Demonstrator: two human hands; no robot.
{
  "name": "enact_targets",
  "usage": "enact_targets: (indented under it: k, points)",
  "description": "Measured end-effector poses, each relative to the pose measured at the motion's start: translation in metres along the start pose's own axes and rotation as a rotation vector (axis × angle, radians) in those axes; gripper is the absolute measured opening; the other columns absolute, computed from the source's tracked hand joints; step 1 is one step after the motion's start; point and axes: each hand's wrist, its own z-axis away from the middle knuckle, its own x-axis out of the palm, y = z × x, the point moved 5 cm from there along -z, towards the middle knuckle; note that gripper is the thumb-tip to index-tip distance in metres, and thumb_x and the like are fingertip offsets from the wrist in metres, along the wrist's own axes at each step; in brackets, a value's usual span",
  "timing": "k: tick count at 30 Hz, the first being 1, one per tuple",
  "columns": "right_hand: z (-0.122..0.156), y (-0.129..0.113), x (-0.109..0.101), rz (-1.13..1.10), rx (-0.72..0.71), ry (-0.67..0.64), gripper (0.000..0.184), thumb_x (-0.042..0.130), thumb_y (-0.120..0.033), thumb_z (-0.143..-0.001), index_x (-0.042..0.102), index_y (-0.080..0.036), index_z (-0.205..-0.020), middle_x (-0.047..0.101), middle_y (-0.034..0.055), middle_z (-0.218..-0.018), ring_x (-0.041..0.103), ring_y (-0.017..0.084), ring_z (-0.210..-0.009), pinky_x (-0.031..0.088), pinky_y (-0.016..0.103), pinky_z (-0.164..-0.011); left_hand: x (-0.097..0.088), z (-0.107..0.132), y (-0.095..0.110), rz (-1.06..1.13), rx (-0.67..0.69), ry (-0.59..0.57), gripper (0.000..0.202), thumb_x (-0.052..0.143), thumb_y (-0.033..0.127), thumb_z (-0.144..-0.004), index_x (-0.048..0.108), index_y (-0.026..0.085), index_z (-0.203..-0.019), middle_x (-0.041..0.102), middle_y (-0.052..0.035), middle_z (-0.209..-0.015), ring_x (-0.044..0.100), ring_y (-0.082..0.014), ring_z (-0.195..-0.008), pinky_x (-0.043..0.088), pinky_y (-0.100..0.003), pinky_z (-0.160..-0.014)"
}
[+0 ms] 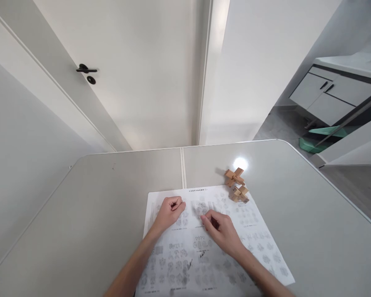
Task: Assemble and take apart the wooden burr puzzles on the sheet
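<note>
A white printed sheet (253, 239) covered in small diagrams lies on the grey table (95, 206) in front of me. My left hand (168, 212) rests on the sheet's upper left part, fingers curled into a loose fist with nothing visible inside. My right hand (222, 231) lies on the middle of the sheet, fingers curled and pressed down on the paper, nothing visible in them. Two wooden cross-shaped puzzles sit just beyond the right hand: one (234, 176) on the bare table, the other (240, 194) on the sheet's top right corner. Neither hand touches them.
The table has a seam (182, 167) down its middle and abuts a white wall with a door and a dark door handle (86, 71). To the right, past the table edge, are grey cabinets (330, 97) and a green object (312, 144) on the floor.
</note>
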Motion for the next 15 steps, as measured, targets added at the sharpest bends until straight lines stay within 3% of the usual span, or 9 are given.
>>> enact_targets:
  k: [15]
  points:
    - [0.0005, 0.0007, 0.0018, -0.004, 0.013, -0.026, 0.046, 0.048, -0.051, -0.107, 0.047, -0.022, -0.071, 0.047, -0.0033, -0.062, 0.042, 0.014, -0.058, 0.034, 0.027, -0.057, -0.0008, 0.0009, 0.002, -0.098, -0.006, 0.018, 0.048, 0.06, 0.026, -0.083, 0.017, 0.023, -0.062, 0.019, 0.0079, -0.059, 0.019, -0.0092, -0.056, 0.018, -0.026, -0.056]
